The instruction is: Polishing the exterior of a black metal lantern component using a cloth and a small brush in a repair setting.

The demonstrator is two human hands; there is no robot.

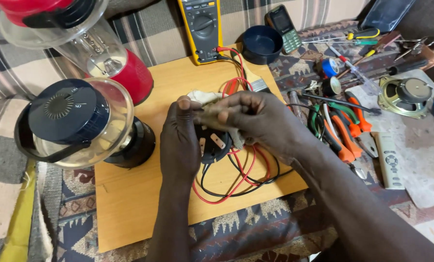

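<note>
My left hand (179,144) grips a black electrical plug (213,144) with flat metal pins facing up, held over a wooden board (129,199). My right hand (256,121) presses a dirty pale cloth (208,107) onto the plug's top. Red and black wires (236,182) loop from under the plug across the board toward a yellow multimeter (203,29) at the back.
Two blenders, one black-based (76,123) and one red-based (105,53), lie at the left. A dark bowl (261,44), a phone (284,22), orange-handled pliers (345,131), screwdrivers, tape rolls, a loudspeaker (405,96) and a remote control (388,160) crowd the right side.
</note>
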